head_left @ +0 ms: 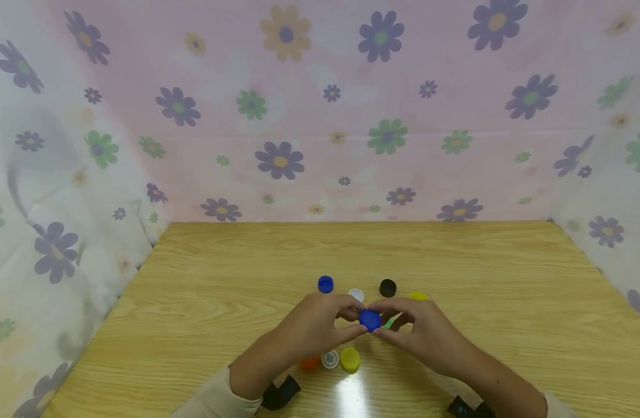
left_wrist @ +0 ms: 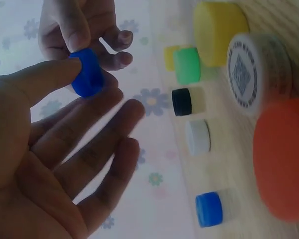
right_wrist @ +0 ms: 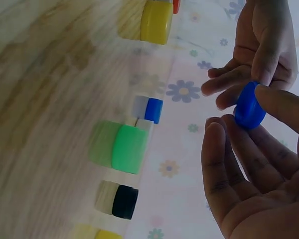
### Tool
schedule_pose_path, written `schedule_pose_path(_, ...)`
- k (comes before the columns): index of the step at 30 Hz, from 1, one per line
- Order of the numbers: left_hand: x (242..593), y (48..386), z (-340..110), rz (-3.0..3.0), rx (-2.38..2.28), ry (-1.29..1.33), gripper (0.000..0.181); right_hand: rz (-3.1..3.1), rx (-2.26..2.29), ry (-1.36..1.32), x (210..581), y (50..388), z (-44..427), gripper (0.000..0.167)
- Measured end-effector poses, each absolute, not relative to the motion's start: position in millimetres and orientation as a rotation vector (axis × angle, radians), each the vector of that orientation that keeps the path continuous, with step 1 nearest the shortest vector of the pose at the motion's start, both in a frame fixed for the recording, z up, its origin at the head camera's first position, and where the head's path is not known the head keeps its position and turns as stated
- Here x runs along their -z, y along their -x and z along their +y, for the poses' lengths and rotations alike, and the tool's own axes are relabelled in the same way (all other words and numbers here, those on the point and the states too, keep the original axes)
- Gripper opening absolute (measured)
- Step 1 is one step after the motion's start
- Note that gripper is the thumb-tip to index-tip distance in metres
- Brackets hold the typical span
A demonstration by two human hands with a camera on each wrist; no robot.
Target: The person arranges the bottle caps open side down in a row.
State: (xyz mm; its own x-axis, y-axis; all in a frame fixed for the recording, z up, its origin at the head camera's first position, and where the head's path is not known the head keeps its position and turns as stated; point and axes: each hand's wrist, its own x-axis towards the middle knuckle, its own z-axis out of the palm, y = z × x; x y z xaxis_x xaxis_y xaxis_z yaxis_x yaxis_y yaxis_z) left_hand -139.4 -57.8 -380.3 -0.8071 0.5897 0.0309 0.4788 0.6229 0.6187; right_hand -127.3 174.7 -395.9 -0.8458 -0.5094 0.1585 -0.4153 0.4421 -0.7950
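Observation:
A blue bottle cap is held up off the table between both hands. My left hand pinches it by the near left edge with thumb and fingers. From the other side my right hand grips the same cap between thumb and fingertips. In the left wrist view the held cap stands on its edge, its hollow side partly showing. Behind the hands, on the table, lie another blue cap, a white cap, a black cap and a yellow cap. A green cap is mostly hidden in the head view.
Nearer me on the wooden table sit an orange lid, a white lid with a printed square code and a larger yellow lid. A flowered cloth hangs along the back and both sides.

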Motion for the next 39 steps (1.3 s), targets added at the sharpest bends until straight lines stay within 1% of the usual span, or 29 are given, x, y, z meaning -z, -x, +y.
schedule_pose_path(4, 383.9, 137.8, -53.8, 2.648, -0.902, -0.912, 0.026, 2.517, 1.398, 0.816, 401.9, 126.2, 178.3, 0.029)
schedule_pose_path(13, 393.9, 135.5, -48.6, 2.654, -0.792, -0.893, 0.024, 2.442, 1.321, 0.764, 408.9, 129.5, 180.9, 0.032)
schedule_pose_path(25, 403.4, 131.7, -44.6, 2.720, -0.643, -0.966, 0.023, 2.367, 1.274, 0.794, 417.6, 130.4, 179.9, 0.022)
schedule_pose_path(32, 406.6, 128.8, -42.2, 2.737, -0.525, -0.989, 0.021, 2.383, 1.207, 0.804, 420.5, 128.6, 177.4, 0.025)
schedule_pose_path(39, 408.3, 124.7, -39.4, 2.755, -0.466, -1.021, 0.021, 2.359, 1.185, 0.794, 423.3, 128.0, 175.8, 0.023)
